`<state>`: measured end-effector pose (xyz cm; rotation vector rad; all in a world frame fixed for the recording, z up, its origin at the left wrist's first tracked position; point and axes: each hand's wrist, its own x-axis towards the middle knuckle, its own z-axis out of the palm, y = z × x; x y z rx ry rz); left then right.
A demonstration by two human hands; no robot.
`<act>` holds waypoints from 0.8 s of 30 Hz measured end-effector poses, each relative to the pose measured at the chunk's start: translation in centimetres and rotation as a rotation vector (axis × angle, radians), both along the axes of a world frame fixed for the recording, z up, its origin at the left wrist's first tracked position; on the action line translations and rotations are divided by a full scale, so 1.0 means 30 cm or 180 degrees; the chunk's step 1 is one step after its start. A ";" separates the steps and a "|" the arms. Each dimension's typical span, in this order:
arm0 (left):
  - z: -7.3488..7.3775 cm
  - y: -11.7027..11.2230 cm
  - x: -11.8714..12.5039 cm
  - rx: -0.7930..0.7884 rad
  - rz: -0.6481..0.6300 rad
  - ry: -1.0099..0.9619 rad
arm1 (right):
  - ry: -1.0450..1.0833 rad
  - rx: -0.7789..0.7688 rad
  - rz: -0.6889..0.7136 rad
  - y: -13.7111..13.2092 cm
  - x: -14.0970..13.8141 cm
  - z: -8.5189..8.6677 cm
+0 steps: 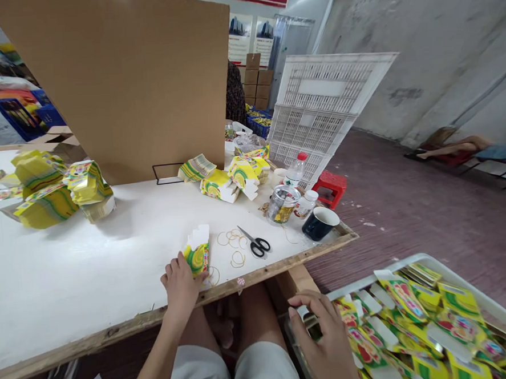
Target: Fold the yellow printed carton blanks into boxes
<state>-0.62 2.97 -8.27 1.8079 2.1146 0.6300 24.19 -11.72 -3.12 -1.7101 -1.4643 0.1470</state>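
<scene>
At the table's front edge my left hand (182,282) grips a small yellow and green printed carton (197,256) with white end flaps. The carton lies on the tabletop, its lower end between thumb and fingers. My right hand (321,328) is over the near left edge of a tub of cartons, its thumb and fingers curved and apart, with nothing seen gripped. Many similar yellow cartons (416,328) fill that tub. Right of my left hand lie loose rubber bands (237,259) and black-handled scissors (256,243).
Stacks of cartons (47,193) stand on the white table (145,247) at left, with more (235,179) at back. A dark mug (319,224), a tin (283,205) and bottles crowd the right corner. A cardboard sheet (144,87) rises behind. A person's legs (460,145) rest far right.
</scene>
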 end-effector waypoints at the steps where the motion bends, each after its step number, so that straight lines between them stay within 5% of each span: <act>1: -0.004 0.004 -0.002 -0.0038 0.0014 0.0037 | 0.0168 -0.0011 0.0051 0.008 -0.020 -0.005; 8: 0.030 0.034 -0.022 -0.0031 0.0136 -0.0267 | 0.0496 -0.0079 0.0423 0.037 -0.100 -0.002; 12: 0.107 -0.063 0.012 0.0231 -0.0060 -0.0781 | 0.0540 0.0105 0.0567 0.031 -0.137 0.013; 15: 0.175 -0.201 0.076 0.0355 -0.0668 -0.1204 | 0.0356 0.0227 0.0675 0.033 -0.176 0.019; 18: 0.218 -0.309 0.132 0.0136 -0.1856 -0.2168 | 0.0571 0.0260 0.0695 0.034 -0.198 0.023; 24: 0.209 -0.336 0.143 -0.0212 -0.2142 -0.2440 | 0.0624 0.0308 0.0480 0.018 -0.181 0.043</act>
